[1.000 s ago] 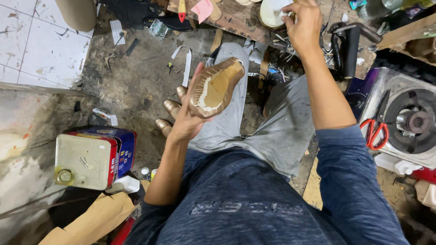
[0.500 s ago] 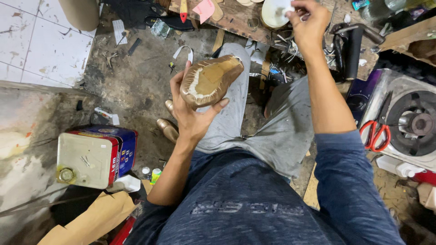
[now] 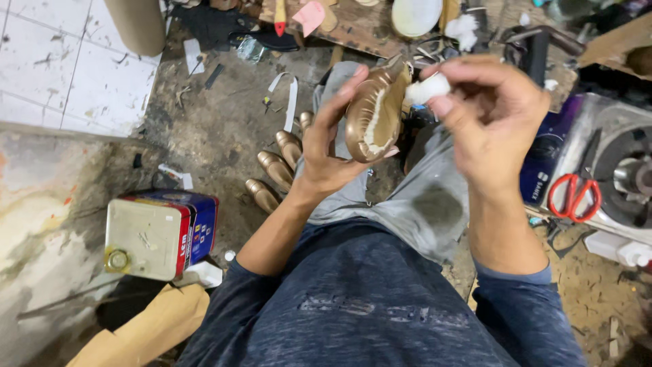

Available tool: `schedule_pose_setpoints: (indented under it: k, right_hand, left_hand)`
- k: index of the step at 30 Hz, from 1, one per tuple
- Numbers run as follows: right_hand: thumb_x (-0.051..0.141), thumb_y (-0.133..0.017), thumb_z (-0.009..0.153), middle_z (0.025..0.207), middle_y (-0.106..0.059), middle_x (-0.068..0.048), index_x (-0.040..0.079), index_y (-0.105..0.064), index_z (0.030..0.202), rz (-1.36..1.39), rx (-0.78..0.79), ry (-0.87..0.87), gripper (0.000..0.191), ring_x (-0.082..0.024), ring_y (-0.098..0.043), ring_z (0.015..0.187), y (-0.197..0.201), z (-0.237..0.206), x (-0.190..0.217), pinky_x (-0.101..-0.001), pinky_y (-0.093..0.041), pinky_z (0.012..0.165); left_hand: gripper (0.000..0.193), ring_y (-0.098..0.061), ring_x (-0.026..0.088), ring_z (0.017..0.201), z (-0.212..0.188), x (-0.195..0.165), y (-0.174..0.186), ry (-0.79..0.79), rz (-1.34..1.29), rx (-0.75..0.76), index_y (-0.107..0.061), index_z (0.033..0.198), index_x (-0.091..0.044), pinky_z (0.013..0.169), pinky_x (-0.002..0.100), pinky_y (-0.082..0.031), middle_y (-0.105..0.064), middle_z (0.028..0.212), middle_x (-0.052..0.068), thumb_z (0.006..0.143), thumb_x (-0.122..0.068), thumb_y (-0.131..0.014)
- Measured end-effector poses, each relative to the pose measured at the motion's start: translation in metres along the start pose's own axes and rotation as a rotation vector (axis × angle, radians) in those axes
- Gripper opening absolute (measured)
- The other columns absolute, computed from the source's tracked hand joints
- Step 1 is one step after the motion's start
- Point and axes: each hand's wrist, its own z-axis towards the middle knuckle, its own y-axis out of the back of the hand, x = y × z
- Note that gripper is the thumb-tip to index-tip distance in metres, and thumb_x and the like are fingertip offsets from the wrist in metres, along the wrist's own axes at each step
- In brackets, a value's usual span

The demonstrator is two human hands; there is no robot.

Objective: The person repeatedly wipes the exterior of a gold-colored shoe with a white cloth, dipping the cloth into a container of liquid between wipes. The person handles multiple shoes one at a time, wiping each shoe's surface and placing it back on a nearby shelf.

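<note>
The floor (image 3: 217, 136) is bare, dirty concrete, with white tiles (image 3: 61, 75) at the upper left. A rectangular metal tin (image 3: 159, 234) with a screw cap lies on it at the left, brown cardboard (image 3: 146, 329) just below the tin. Four gold shoe pieces (image 3: 275, 170) lie in a row beside the person's leg. Pale strips (image 3: 288, 95) and small scraps lie scattered further up. At the right, red-handled scissors (image 3: 574, 197) rest on a machine, and a wooden board (image 3: 353, 24) carries a white dish (image 3: 415, 15).
</note>
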Motion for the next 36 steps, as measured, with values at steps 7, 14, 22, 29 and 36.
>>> schedule_pose_setpoints:
  k: [7, 14, 22, 29, 36]
  right_hand:
    - [-0.005, -0.078, 0.096, 0.112, -0.072, -0.017, -0.005, -0.072, 0.107, -0.328, 0.018, 0.155, 0.013, -0.02, -0.073, 0.099, -0.014, -0.006, 0.05, -0.0255, -0.062, 0.084]
    - [-0.008, -0.078, 0.095, 0.108, -0.073, -0.019, -0.005, -0.073, 0.103, -0.477, 0.1, 0.228, 0.01, -0.022, -0.075, 0.093, -0.004, -0.012, 0.057, -0.0267, -0.063, 0.082]
    - [-0.014, -0.072, 0.089, 0.105, -0.072, -0.021, -0.009, -0.071, 0.099, -0.518, 0.152, 0.237, 0.011, -0.024, -0.075, 0.096, -0.007, -0.013, 0.078, -0.0308, -0.063, 0.085]
    - [-0.012, -0.071, 0.093, 0.107, -0.072, -0.02, -0.007, -0.07, 0.099, -0.491, 0.146, 0.197, 0.008, -0.022, -0.074, 0.096, -0.004, -0.011, 0.08, -0.0305, -0.064, 0.084]
    - [-0.012, -0.076, 0.087, 0.102, -0.071, -0.02, -0.007, -0.071, 0.095, -0.562, 0.194, 0.243, 0.011, -0.025, -0.073, 0.095, -0.002, -0.01, 0.081, -0.0337, -0.061, 0.084]
  left_hand:
    - [0.099, -0.033, 0.03, 0.157, 0.019, -0.008, -0.009, -0.166, -0.061, 0.17, -0.034, 0.16, -0.028, 0.129, 0.043, -0.028, -0.034, 0.17, 0.009, 0.086, 0.002, -0.094]
    - [0.099, -0.033, 0.028, 0.158, 0.02, -0.017, -0.013, -0.126, -0.017, 0.223, -0.035, 0.16, -0.026, 0.13, 0.042, -0.029, -0.035, 0.165, 0.009, 0.086, 0.001, -0.095]
    - [0.094, -0.041, 0.03, 0.154, 0.022, -0.023, -0.014, -0.087, 0.033, 0.25, -0.038, 0.157, -0.021, 0.132, 0.04, -0.037, -0.039, 0.162, 0.013, 0.086, -0.001, -0.096]
    - [0.094, -0.042, 0.03, 0.153, 0.023, -0.027, -0.014, -0.069, 0.006, 0.274, -0.038, 0.156, -0.02, 0.131, 0.039, -0.039, -0.039, 0.162, 0.013, 0.085, -0.003, -0.096]
    - [0.092, -0.047, 0.029, 0.151, 0.022, -0.031, -0.017, -0.012, -0.011, 0.289, -0.037, 0.157, -0.017, 0.124, 0.036, -0.048, -0.042, 0.161, 0.014, 0.088, -0.012, -0.097]
